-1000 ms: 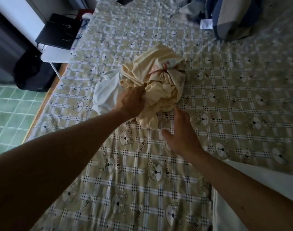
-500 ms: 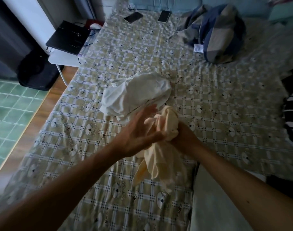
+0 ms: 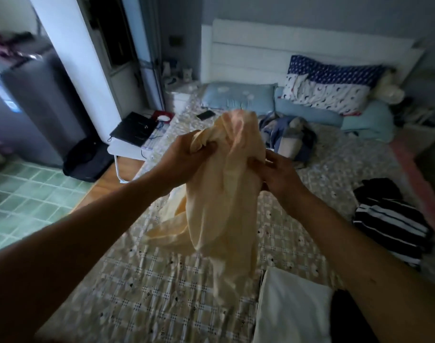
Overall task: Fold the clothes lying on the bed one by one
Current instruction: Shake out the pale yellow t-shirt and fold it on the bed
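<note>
Left hand (image 3: 184, 157) and right hand (image 3: 278, 174) bare. Behind each wrist, bare forearm: left forearm (image 3: 87, 231), right forearm (image 3: 347, 243), uncovered back to frame edge. Small dark speck on right forearm, well behind wrist.

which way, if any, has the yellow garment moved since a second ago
Yes, the yellow garment rose: it lay bunched on the checked bedsheet; now the left hand and right hand hold it above that sheet.

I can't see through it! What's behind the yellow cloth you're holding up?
Around the yellow cloth show the checked bedsheet and a crumpled blue bundle. The bed right behind the cloth is covered.
</note>
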A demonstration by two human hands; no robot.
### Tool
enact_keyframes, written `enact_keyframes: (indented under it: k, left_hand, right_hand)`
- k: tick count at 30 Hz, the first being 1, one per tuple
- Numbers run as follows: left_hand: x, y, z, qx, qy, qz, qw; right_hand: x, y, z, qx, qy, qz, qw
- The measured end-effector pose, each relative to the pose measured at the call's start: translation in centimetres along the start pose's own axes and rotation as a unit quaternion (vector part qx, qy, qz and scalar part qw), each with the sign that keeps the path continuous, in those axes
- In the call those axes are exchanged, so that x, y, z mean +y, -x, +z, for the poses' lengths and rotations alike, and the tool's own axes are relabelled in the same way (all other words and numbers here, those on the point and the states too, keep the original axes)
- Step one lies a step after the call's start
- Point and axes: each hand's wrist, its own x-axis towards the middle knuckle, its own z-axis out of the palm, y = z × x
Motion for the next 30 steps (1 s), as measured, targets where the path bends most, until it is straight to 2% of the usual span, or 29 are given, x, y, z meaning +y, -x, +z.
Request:
enact_keyframes:
  k: [4,7,10,13,15,17,18,19,21,24,28,30]
  left_hand:
    - [7.5,1.0,-3.2,0.016,0.022,0.017,0.999]
    - [12.0,1.4,-5.4,0.060,0.001,0.041,0.997]
    - [15.5,0.9,-6.8,0.104,-0.010,0.017,0.994]
    - [18.8,0.3,-7.3,0.142,-0.006,-0.017,0.990]
    - [21.3,-0.3,-7.0,0.143,0.009,-0.027,0.989]
    - [23.6,-0.4,-6.4,0.118,0.020,-0.014,0.993]
    - [24.5,-0.5,-6.2,0.104,0.017,-0.005,0.994]
    - [25.3,-0.5,-6.0,0.095,0.012,0.002,0.995]
    - [26.8,-0.3,-6.3,0.082,0.006,0.011,0.997]
    - [27.7,-0.2,-8.3,0.079,-0.013,0.018,0.997]
    - [26.5,-0.6,-13.2,0.146,-0.061,-0.001,0.987]
    - [25.1,-1.1,-15.6,0.178,-0.073,-0.026,0.981]
  right_hand:
    - [-7.0,2.4,-1.7,0.082,0.015,-0.035,0.996]
    - [-10.8,3.3,-3.0,0.162,0.068,-0.033,0.984]
    - [-14.2,3.5,-4.5,0.212,0.074,-0.029,0.974]
    - [-18.0,5.2,-4.1,0.246,0.141,-0.093,0.954]
    - [-19.8,7.2,-2.7,0.162,0.142,-0.164,0.962]
    - [-21.1,9.4,-0.6,-0.002,0.182,-0.153,0.971]
    - [-21.0,9.8,0.1,-0.047,0.231,-0.143,0.961]
    - [-20.9,9.8,0.7,-0.048,0.273,-0.152,0.949]
    - [-20.9,9.1,0.6,0.027,0.307,-0.184,0.933]
    - [-21.8,8.1,-1.4,0.115,0.297,-0.170,0.932]
    - [-24.1,7.1,-5.5,0.187,0.297,-0.161,0.923]
    - [-24.9,6.7,-7.0,0.213,0.266,-0.136,0.930]
